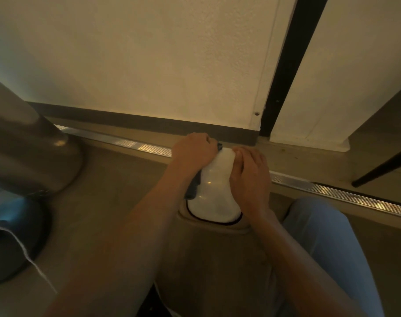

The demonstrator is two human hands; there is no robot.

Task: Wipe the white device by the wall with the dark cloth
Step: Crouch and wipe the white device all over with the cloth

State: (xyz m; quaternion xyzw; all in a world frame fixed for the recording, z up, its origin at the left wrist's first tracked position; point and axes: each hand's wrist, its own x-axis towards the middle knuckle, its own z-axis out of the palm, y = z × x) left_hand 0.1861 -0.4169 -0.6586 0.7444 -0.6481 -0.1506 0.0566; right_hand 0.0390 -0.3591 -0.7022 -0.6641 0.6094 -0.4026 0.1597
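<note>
White device (214, 191) sits at centre frame on the floor, close to the wall's dark baseboard (149, 124). Left hand (193, 152) is closed around the dark cloth (192, 191), pressing it against the device's left side. Right hand (248, 177) lies flat, fingers extended, on its right side.

A dim, warm yellow-brown cast is laid over the whole view. The wall (149, 53) is lit brightest toward twelve o'clock and fades to the edges. Small glints are seen on the white device (214, 191) at the centre, and streaked glare on the metal floor strip (332, 191) toward four o'clock. Deep shadow is held at eight o'clock. Straight lines are bowed by wide-angle distortion, and the forearms at six o'clock are rendered soft and slightly blurred.
</note>
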